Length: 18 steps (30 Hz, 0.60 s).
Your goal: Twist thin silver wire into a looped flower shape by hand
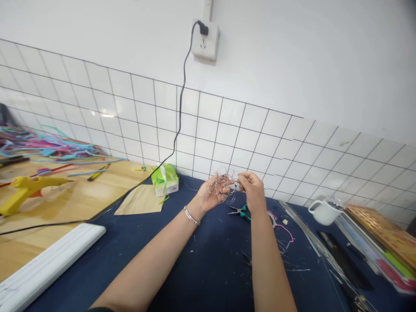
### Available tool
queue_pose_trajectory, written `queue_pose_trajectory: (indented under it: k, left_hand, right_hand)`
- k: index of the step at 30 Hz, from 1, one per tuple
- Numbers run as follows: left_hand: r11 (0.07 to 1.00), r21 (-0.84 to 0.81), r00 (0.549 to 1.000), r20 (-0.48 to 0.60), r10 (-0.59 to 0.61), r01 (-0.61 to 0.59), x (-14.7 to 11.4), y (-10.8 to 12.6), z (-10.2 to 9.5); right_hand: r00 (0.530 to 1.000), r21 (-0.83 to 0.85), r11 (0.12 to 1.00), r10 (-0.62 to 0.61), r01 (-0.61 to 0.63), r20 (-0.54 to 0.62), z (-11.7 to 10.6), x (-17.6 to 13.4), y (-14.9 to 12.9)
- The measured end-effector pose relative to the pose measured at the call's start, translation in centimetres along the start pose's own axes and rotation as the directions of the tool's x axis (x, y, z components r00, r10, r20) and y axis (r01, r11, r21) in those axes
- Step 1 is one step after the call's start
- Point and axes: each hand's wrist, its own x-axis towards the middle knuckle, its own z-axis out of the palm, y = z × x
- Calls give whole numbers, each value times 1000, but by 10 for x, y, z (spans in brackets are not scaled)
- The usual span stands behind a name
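My left hand [209, 193], palm up and wearing a silver bangle [191, 216], has its fingers curled around a loose tangle of thin wire [221, 184]. Fine loops stick out above and below the fingers. My right hand [254, 190] pinches at the right side of the tangle, on a small white piece [235, 186] with a dark spot. What exactly that piece is, I cannot tell. Both hands are raised over the dark blue cloth [211, 268]. Just below them lie green-handled pliers [239, 211], partly hidden by my right forearm.
Right of my arm are pink wire [287, 229], long metal wires [303, 227], a white mug [325, 211] and stacked books [383, 242]. Leftward are a tissue pack [166, 180], a beige pouch [139, 201], a white bar [55, 268] and a yellow glue gun [27, 190]. A black cord [180, 108] hangs down the wall.
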Motion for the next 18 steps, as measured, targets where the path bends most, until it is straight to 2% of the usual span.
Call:
queue_pose_trajectory:
  k: [11,18]
  left_hand:
    - [998,-5,996,74,57,-57,-7,-4,9]
    - [983,125,990,59,125,-132,-6,-3,4]
  right_hand:
    - [1000,-64,998,-19,19,7,0,-1,6]
    - [997,-130,990,-40,49,73,-2,-3,1]
